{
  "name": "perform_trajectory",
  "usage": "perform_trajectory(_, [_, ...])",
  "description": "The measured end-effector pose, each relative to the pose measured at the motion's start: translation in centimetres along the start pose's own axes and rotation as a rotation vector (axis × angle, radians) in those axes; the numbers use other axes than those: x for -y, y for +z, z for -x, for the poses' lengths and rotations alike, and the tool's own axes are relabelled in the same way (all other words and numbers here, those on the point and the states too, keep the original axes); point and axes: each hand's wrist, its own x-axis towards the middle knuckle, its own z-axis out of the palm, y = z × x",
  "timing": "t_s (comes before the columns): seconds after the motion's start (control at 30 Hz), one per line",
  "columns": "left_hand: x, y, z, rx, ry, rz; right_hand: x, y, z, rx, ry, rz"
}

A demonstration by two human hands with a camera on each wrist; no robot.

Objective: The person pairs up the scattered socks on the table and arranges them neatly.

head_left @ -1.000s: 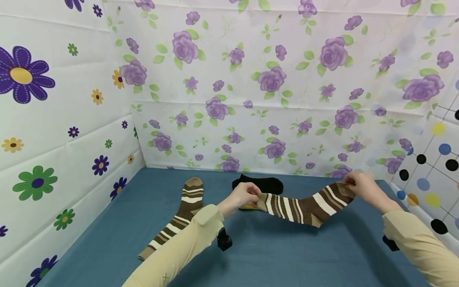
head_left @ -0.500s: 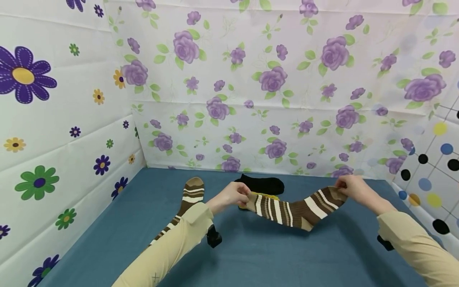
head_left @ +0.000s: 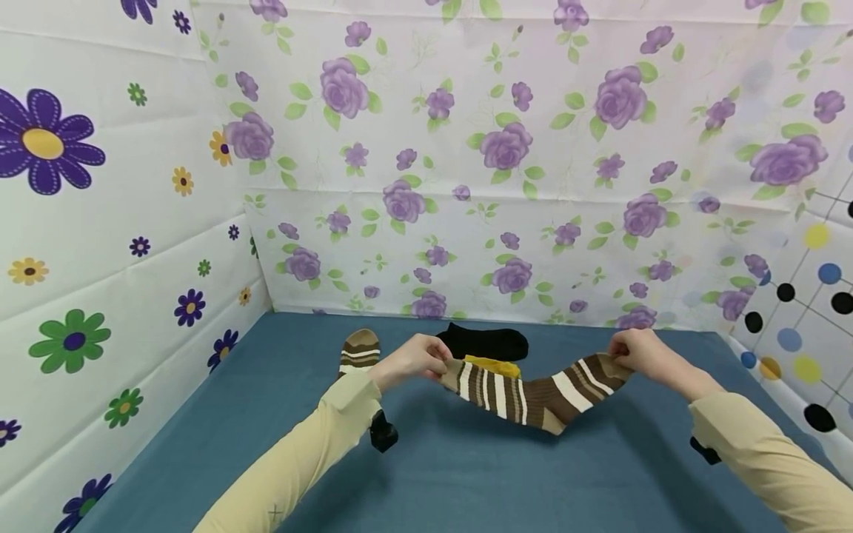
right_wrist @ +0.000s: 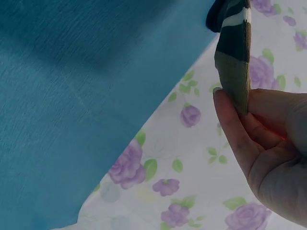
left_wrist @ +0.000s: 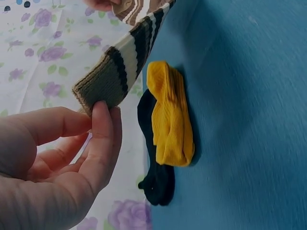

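A brown, tan and white striped sock (head_left: 526, 398) is stretched between both hands above the table, sagging at its heel. My left hand (head_left: 412, 360) pinches the tan cuff between thumb and fingers, as the left wrist view also shows. The tan toe end is pinched by my right hand (head_left: 656, 360). A matching striped sock (head_left: 360, 351) lies at the left, mostly hidden behind the left hand and sleeve. Behind the held sock lie a yellow sock (left_wrist: 172, 115) and a black sock (head_left: 485, 343), the yellow one partly covered in the head view.
A blue cloth (head_left: 520, 488) covers the table. Flower-printed sheets (head_left: 426, 163) rise at the back and left, and a dotted sheet (head_left: 813, 318) stands on the right. A black wrist camera (head_left: 383, 431) hangs below the left sleeve.
Both hands have moved left and slightly nearer with the stretched sock. More of the yellow sock shows, while the left sleeve covers more of the striped sock on the table.
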Motion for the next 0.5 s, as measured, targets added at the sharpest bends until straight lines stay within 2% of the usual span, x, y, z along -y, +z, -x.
perform_trajectory(0.2, [0.2, -0.9, 0.5, 0.020, -0.035, -0.034, 0.9, 0.4, -0.2, 0.029, 0.005, -0.026])
perform_trajectory(0.5, [0.8, -2.0, 0.9, 0.044, -0.063, -0.001, 2.4, 1.0, -0.6, 0.066, -0.012, -0.028])
